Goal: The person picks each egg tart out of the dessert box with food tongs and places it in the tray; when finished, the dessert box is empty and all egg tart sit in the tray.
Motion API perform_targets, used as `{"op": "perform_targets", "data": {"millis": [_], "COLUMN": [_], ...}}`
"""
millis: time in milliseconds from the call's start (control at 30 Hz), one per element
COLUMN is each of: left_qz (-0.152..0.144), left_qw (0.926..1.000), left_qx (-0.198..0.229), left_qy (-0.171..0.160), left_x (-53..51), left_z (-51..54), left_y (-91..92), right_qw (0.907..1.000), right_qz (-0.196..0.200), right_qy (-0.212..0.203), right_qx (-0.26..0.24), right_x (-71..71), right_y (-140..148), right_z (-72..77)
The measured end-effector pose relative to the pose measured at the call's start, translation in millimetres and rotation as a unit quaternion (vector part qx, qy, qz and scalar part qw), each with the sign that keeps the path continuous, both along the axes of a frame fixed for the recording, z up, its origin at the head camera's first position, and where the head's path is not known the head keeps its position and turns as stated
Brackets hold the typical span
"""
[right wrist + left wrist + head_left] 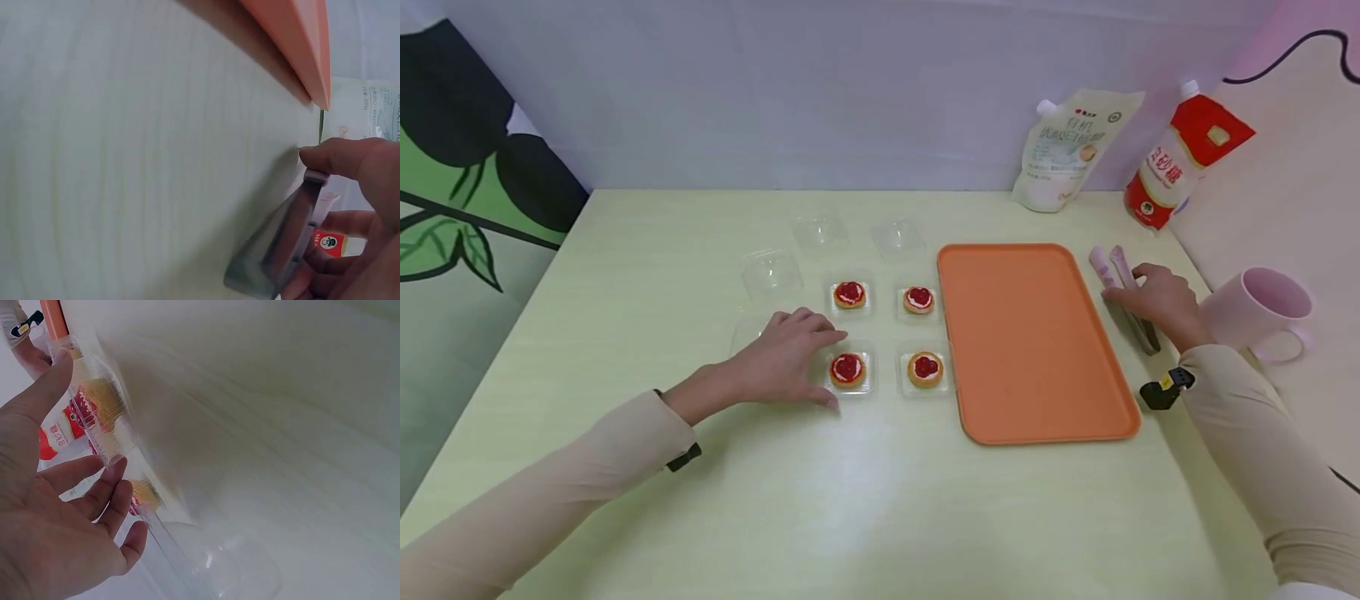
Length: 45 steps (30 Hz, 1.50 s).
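Observation:
My left hand (782,358) spans the left side of a clear plastic box (870,385) that holds a red-topped tart (847,369). Its thumb and fingers are spread along opposite sides of the box; whether they touch it I cannot tell. Past the orange tray (1037,350), my right hand (1157,302) grips a pair of tongs (290,231) with pink handles and a metal body. The metal end of the tongs slants toward the near side. Three more tarts stand in boxes close by: one behind (850,294), one far right (919,300), one near right (926,369).
Clear domed lids (772,275) lie behind and left of the boxes, one partly hidden by my left hand. A pink mug (1255,308) stands right of my right hand. A white pouch (1075,154) and a red-and-white bag (1176,162) stand at the back right.

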<state>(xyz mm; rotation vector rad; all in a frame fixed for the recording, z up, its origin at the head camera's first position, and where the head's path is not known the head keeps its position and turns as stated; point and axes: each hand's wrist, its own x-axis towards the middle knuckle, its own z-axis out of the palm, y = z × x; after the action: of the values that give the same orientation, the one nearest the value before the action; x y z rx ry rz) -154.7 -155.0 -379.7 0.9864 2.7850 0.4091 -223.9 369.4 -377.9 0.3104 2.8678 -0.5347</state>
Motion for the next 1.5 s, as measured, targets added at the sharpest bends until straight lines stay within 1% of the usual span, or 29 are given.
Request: {"op": "perform_targets", "data": {"millis": [100, 167, 233, 300, 433, 533, 600, 733, 833, 900, 1067, 1167, 1233, 1267, 1333, 1400, 1467, 1500], "left_qz": [0.001, 0.0, 0.001, 0.001, 0.002, 0.002, 0.003, 0.004, 0.004, 0.002, 0.004, 0.009, 0.013, 0.014, 0.018, 0.023, 0.025, 0.026], "left_qw": [1.0, 1.0, 1.0, 1.0, 1.0, 1.0, 1.0, 1.0, 1.0, 1.0, 1.0, 0.9999, 0.9999, 0.9999, 0.9998, 0.9997, 0.9996, 0.9996], "left_qx": [0.002, 0.004, 0.006, 0.006, 0.005, 0.004, 0.005, 0.006, 0.007, 0.007, 0.004, 0.004, 0.005, 0.004, 0.003, 0.001, -0.002, -0.001], "left_qy": [0.001, 0.005, 0.006, 0.006, 0.004, 0.002, 0.001, 0.001, 0.0, 0.0, -0.004, -0.003, -0.003, -0.002, -0.004, -0.009, -0.012, -0.014], "left_x": [0.5, 0.6, 0.7, 0.3, -0.2, -0.2, 0.1, 0.8, 1.3, 1.3, 0.7, 1.0, 1.9, 2.3, 3.6, 3.0, 2.5, 2.4], "left_z": [-1.3, -2.1, -2.4, -2.8, -2.4, -1.7, -1.6, -2.4, -2.9, -2.8, -0.4, 0.8, 1.2, 1.0, 0.3, 0.5, 0.6, 0.9], "left_y": [0.4, 0.5, 0.6, 0.4, 0.9, 1.4, 1.1, 0.6, 0.7, 0.6, 1.6, 1.7, 1.6, 1.5, 1.8, 1.9, 2.4, 2.7], "right_qw": [0.9995, 0.9981, 0.9962, 0.9947, 0.9937, 0.9935, 0.9927, 0.9902, 0.9858, 0.9817, 0.9682, 0.9568, 0.9475, 0.9413, 0.9259, 0.9122, 0.8999, 0.8954], "right_qz": [-0.005, -0.009, -0.007, 0.001, 0.019, 0.027, 0.043, 0.084, 0.121, 0.145, 0.21, 0.259, 0.294, 0.314, 0.36, 0.397, 0.43, 0.441], "right_qy": [0.032, 0.061, 0.086, 0.101, 0.096, 0.081, 0.077, 0.073, 0.078, 0.077, 0.061, 0.048, 0.032, 0.026, 0.015, 0.004, -0.003, -0.009], "right_qx": [0.004, 0.0, -0.008, -0.02, -0.055, -0.076, -0.083, -0.084, -0.086, -0.096, -0.121, -0.122, -0.121, -0.12, -0.113, -0.1, -0.073, -0.061], "right_x": [-0.6, -1.2, -1.9, -3.1, -5.4, -5.3, -4.2, 0.5, 5.7, 8.7, 17.1, 24.4, 29.6, 32.4, 37.4, 40.9, 43.9, 44.9], "right_y": [-0.2, -0.3, -1.3, -3.8, -17.1, -34.0, -46.8, -74.7, -96.9, -111.2, -146.8, -168.1, -182.2, -189.0, -202.0, -215.0, -226.8, -232.1], "right_z": [-1.6, -1.1, 2.0, 7.8, 24.4, 36.2, 42.0, 53.4, 61.9, 67.5, 81.3, 85.2, 86.0, 86.1, 85.7, 85.7, 85.0, 84.4]}}
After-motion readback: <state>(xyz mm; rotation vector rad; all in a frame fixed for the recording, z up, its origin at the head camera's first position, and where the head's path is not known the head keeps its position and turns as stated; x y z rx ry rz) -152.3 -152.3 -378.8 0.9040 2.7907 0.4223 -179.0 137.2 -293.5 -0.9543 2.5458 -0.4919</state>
